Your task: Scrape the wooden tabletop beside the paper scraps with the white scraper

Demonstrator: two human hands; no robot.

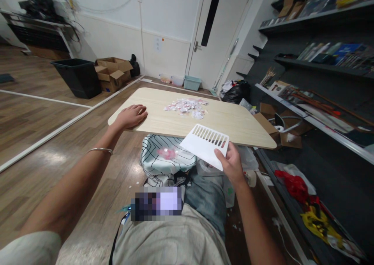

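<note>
Pale wooden surface [239, 122] bears a heap of pink-and-white pieces [187, 106] at its middle. On its near corner the left hand [130, 117] lies flat, fingers [141, 111] stretched open. At the near edge, the right hand [233, 164] grips a white slotted card [203, 145].

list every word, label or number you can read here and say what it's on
None of the text here can be read.
Sheet on the wall: marks too small to read.
Books on the shelves: covers too blurred.
Paper scraps on the table: too small to tell.
White slotted board in the right hand: no print shows.
Patch on the person's chest: pixelated, unreadable.
</note>
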